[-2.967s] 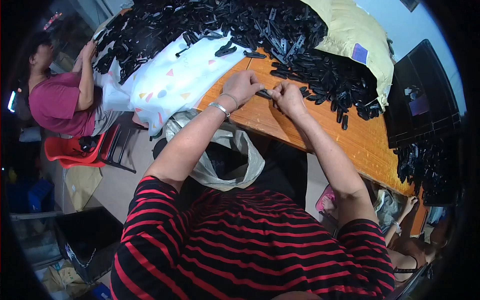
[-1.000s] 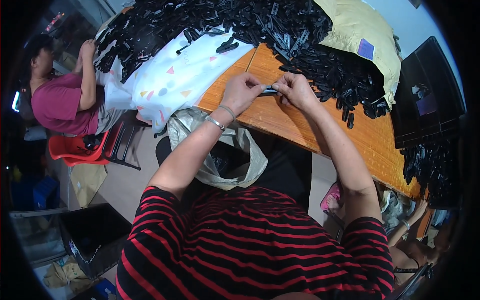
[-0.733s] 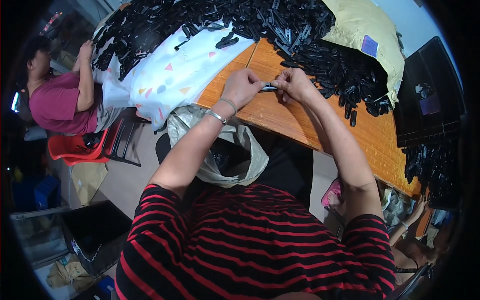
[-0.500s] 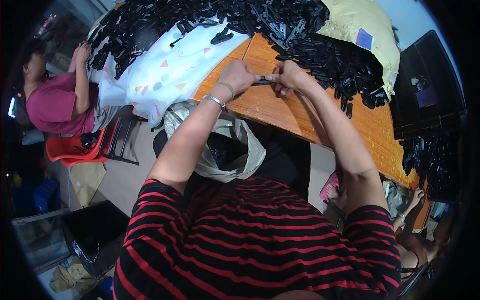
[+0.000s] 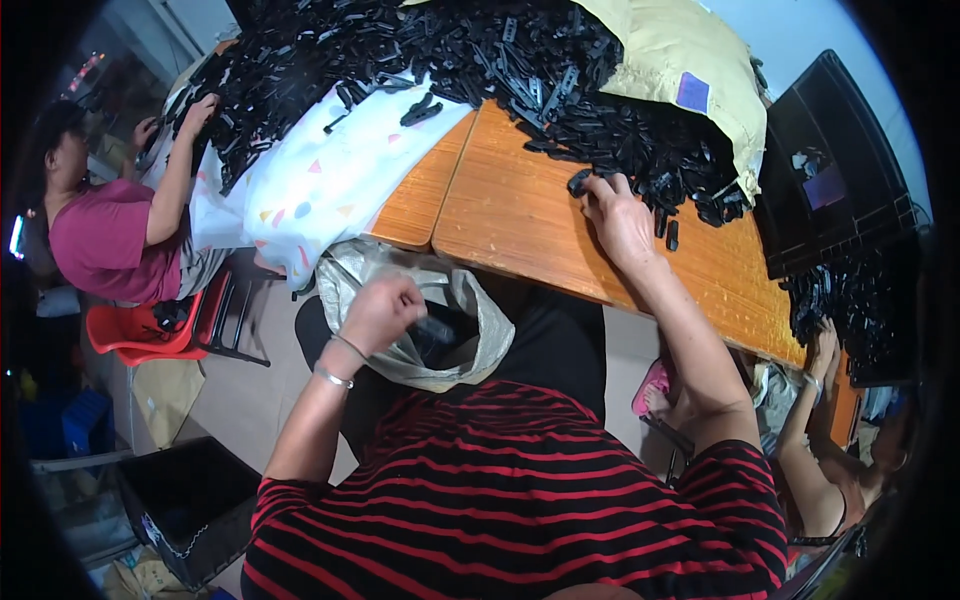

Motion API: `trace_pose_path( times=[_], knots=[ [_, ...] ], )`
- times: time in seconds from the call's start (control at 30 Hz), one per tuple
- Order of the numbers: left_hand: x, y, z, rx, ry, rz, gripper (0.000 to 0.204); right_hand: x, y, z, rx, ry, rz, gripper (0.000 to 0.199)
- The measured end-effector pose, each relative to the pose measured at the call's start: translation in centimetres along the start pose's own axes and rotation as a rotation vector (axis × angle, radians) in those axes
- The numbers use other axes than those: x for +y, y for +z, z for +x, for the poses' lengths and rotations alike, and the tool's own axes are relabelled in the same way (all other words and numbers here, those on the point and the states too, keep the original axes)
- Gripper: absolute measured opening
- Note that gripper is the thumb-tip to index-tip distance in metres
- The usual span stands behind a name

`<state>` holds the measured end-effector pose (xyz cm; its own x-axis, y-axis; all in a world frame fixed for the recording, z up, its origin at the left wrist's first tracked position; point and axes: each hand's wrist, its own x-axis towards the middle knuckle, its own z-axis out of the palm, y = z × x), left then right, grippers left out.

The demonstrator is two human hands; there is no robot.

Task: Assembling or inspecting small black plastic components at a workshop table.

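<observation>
Over the mouth of a whitish woven sack point(image 5: 490, 350) on my lap hangs my left hand point(image 5: 385, 312), its fingers curled and smeared by motion. A blurred dark shape lies just beyond those fingertips, and whether the hand touches it is unclear. On the wooden table point(image 5: 520, 210), my right hand point(image 5: 618, 215) pinches a small black plastic piece point(image 5: 578, 182) between thumb and fingers, at the near edge of a big heap of similar black plastic pieces point(image 5: 450, 45). Two loose black pieces point(image 5: 672, 236) rest close to that hand's right.
A yellowish sack point(image 5: 690, 50) lies on the heap, and a black crate point(image 5: 840, 170) stands at the right. White patterned sheeting point(image 5: 320, 180) covers the table's left part. One co-worker point(image 5: 120, 220) sits at left, another point(image 5: 830, 450) at right. An open black bin point(image 5: 190, 500) stands lower left.
My hands have parted from the black piece they held together. The left has come down over the sack; the right has moved right to the heap's edge and grips a piece.
</observation>
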<state>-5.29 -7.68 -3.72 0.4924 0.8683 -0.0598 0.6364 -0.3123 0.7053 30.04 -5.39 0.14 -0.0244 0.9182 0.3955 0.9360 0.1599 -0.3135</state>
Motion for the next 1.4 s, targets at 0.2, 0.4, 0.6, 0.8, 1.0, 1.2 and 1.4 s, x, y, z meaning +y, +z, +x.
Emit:
trace_pose_path(
  times=[0.2, 0.4, 0.6, 0.8, 1.0, 1.2, 1.4],
  knots=[
    [1.1, -0.5, 2.7, 0.063, 0.071, -0.078, 0.012, 1.9, 3.0, 3.6, 0.035, -0.089, -0.149, 0.016],
    [-0.8, -5.1, 13.8, 0.602, 0.101, 0.122, 0.016, 1.1, 4.8, 5.1, 0.117, -0.125, -0.127, 0.017],
    [-1.5, -5.3, 21.7, 0.675, 0.085, 0.315, 0.025, 0.0, 5.3, 4.2, 0.235, -0.106, 0.003, 0.017],
    [0.8, -1.7, 22.5, 0.503, 0.175, 0.296, 0.023, 0.8, 5.7, 4.0, 0.198, -0.08, -0.054, 0.018],
    [0.2, -4.6, 22.9, 0.71, 0.351, 0.126, 0.026, 0.4, 5.5, 4.3, 0.146, -0.041, -0.053, 0.017],
    [-3.9, -8.7, 27.5, 0.71, 0.191, 0.68, 0.024, -0.1, 5.4, 4.5, 0.12, -0.04, -0.038, 0.017],
    [-2.7, -8.3, 27.8, 0.548, 0.056, 0.897, 0.017, 0.3, 5.5, 4.4, 0.115, -0.029, -0.059, 0.017]
  ],
)
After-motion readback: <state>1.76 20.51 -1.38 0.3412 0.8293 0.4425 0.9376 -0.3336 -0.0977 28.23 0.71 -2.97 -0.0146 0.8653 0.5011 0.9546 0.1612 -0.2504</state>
